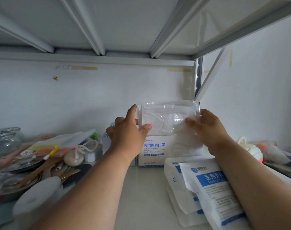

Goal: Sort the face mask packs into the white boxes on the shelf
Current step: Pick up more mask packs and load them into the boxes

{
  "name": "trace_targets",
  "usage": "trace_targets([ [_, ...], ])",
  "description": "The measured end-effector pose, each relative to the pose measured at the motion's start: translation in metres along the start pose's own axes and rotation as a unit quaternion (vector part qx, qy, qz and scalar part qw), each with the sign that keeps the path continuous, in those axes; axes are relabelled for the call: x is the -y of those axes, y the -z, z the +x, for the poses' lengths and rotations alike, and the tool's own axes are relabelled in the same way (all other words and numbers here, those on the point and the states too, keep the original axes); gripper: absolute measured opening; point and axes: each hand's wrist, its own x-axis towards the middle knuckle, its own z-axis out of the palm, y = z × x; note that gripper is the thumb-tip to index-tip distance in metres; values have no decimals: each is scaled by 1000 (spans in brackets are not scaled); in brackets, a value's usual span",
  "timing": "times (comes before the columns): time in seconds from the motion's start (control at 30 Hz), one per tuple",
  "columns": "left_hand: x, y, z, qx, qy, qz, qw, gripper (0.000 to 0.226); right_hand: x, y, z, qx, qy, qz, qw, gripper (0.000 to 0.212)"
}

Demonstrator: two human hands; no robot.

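A clear plastic pack of white face masks (168,117) is held up flat just above a white box (155,151) with blue print that stands at the back of the shelf. My left hand (128,131) pinches the pack's left end between thumb and fingers. Its right end is pinched by my right hand (207,128). Several white and blue mask packs (204,188) lie stacked on the shelf under my right forearm. A second box is partly hidden behind my left hand.
A heap of clutter fills the left: glass jars (8,140), wooden utensils (40,171), a metal dish, a white round lid (37,198). At the right lie a yellow and orange object (252,151) and a tray edge. The shelf above hangs low.
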Motion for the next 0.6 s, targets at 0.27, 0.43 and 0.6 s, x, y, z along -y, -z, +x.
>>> trace_targets([
  [0.27, 3, -3, 3, -26, -4, 4, 1000, 76, 1, 0, -2, 10, -37, -31, 999, 36],
  [0.43, 6, -5, 6, -50, -6, 7, 999, 76, 2, -1, -4, 17, -27, -20, 999, 27],
  [0.6, 3, -4, 5, -54, -10, 24, 998, 77, 2, -1, -4, 26, -45, -19, 998, 28],
])
